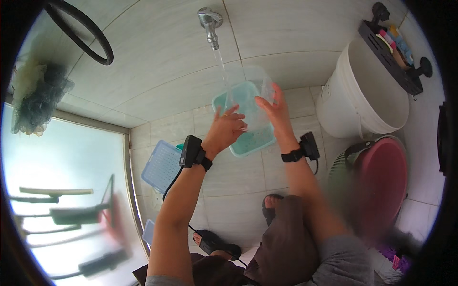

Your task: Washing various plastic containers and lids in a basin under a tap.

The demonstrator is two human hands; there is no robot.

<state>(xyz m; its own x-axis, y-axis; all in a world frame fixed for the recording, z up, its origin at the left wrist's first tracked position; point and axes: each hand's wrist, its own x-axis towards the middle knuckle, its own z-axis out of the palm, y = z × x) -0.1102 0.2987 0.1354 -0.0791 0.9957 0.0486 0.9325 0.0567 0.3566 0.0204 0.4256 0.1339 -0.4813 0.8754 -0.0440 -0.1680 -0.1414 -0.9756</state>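
Observation:
A clear plastic container (252, 103) is tilted below the running metal tap (210, 26). My right hand (279, 112) grips its right side, thumb and fingers apart around the wall. At its near left edge is my left hand (227, 127), fingers spread, with the water stream falling by the fingertips. Whether those fingers pinch the rim or only touch it is not clear. Beneath the container, a mint-green plastic basin (252, 143) sits on the tiled floor, partly hidden by the container and my left hand.
A blue perforated basket (161, 166) lies on the floor at left. To the right are a large white bucket (334, 103) and a red basin (386, 175) beside a green basket (340, 171). A black wall rack (390, 59) overhangs the bucket. A frosted door (78, 153) stands left.

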